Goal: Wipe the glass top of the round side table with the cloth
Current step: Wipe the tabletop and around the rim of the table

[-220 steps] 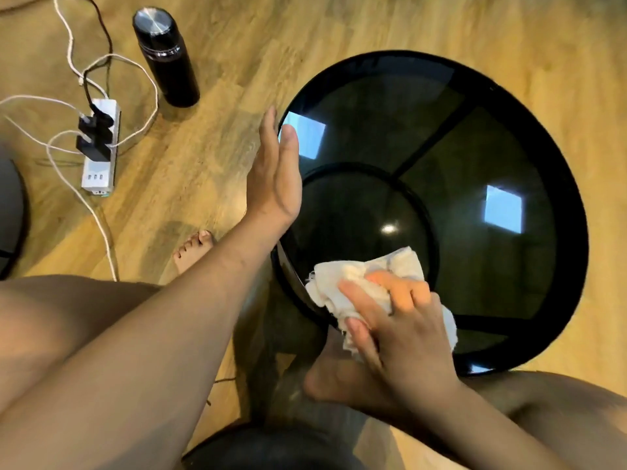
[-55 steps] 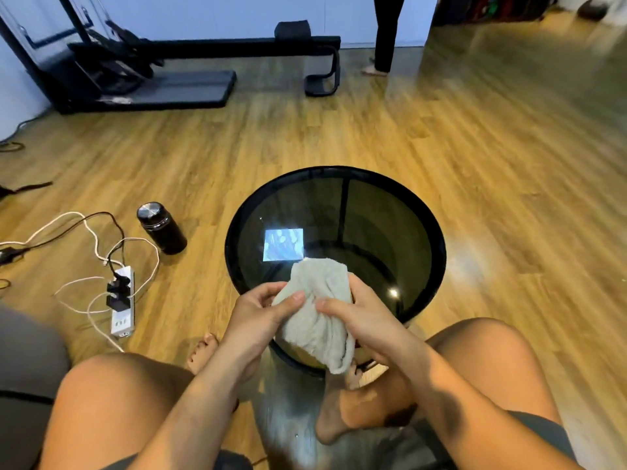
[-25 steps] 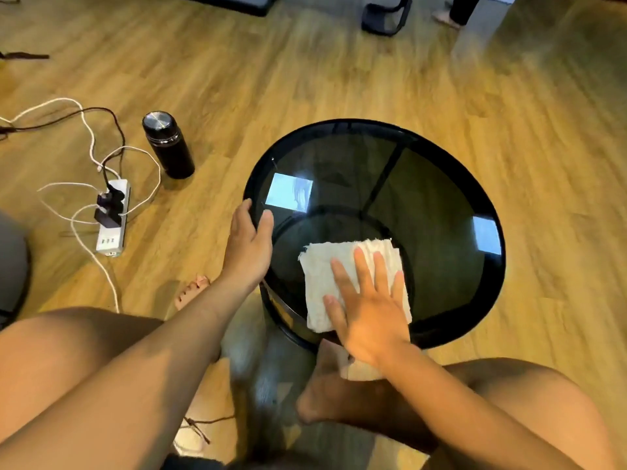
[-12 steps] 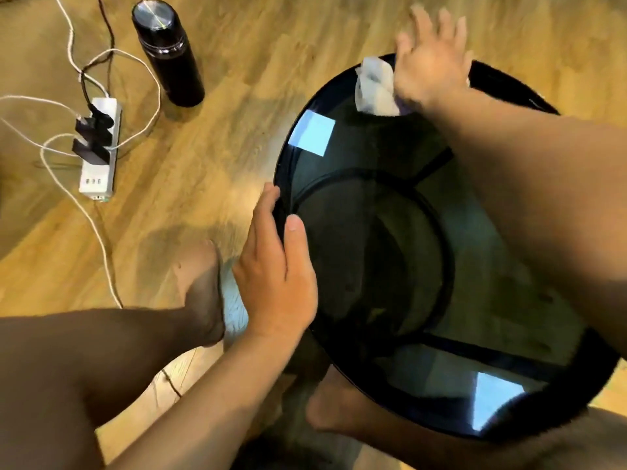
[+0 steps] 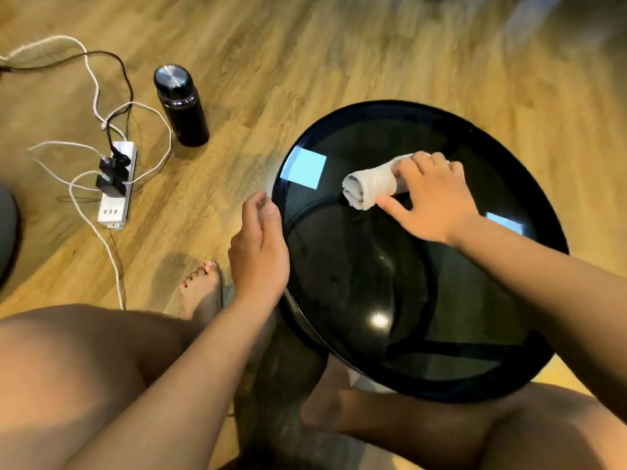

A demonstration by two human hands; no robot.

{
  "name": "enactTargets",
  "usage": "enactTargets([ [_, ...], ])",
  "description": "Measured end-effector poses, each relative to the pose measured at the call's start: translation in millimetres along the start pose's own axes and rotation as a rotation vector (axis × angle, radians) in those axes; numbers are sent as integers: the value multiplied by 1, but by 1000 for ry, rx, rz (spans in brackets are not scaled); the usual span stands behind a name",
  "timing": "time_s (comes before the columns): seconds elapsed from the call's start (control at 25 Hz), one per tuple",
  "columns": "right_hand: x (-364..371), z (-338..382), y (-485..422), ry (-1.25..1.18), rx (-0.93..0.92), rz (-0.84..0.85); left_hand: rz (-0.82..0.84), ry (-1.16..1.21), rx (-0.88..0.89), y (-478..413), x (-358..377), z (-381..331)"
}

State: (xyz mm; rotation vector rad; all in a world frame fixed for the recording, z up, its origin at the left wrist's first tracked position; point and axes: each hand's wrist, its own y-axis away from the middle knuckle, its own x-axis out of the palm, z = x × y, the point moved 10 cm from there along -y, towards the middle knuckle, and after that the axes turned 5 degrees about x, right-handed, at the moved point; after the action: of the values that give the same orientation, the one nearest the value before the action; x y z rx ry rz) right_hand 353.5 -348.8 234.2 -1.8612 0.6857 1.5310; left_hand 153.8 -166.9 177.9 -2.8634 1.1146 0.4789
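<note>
Right hand (image 5: 431, 198) covers cloth (image 5: 369, 186) far end; grey object (image 5: 6, 232) cut by left edge.

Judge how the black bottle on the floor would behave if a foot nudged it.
The black bottle stands upright, tall and narrow, so it would probably tip. Being cylindrical, it would likely roll across the smooth wooden floor, perhaps toward the power strip.

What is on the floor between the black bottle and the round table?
Nothing: in the head view, only bare wooden floor lies between the bottle and the table.
</note>
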Motion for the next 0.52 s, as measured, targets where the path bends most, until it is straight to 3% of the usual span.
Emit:
enactTargets([
  [0.16,-6,5,0,46,-210,9,10,-6,57,-2,7,-6],
  [0.28,2,6,-13,-1,-245,101,58,-47,93,-10,25,-8],
  [0.4,14,9,-26,121,-279,152,43,-80,116,-14,34,-9],
  [0.48,16,-5,-47,59,-182,147,30,-82,127,-15,36,-6],
  [0.52,14,-32,-60,-10,-44,123,27,-84,129,-15,37,-4],
])
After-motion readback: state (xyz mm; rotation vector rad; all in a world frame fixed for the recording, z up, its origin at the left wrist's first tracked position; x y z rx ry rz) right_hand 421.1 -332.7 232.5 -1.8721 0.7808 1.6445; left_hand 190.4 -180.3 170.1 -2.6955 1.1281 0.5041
